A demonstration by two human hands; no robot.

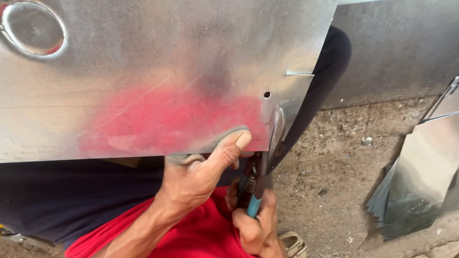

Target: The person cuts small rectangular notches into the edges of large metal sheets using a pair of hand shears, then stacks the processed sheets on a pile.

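Dirt floor (pixel 335 175) below; my left hand (pixel 197 174) pinches the metal sheet (pixel 150 58) edge just above, right hand (pixel 256 227) closed around blue-handled snips (pixel 254 196) pointing up into it.

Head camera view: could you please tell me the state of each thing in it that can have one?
Large shiny metal sheet with a round pressed dimple: resting across the lap, lower edge gripped.
Left hand: thumb pressed on the sheet's edge.
Right hand: closed around the tool's handles.
Blue-handled snips: jaws at the sheet's lower edge.
Stack of cut metal pieces: lying on the dirt ground.
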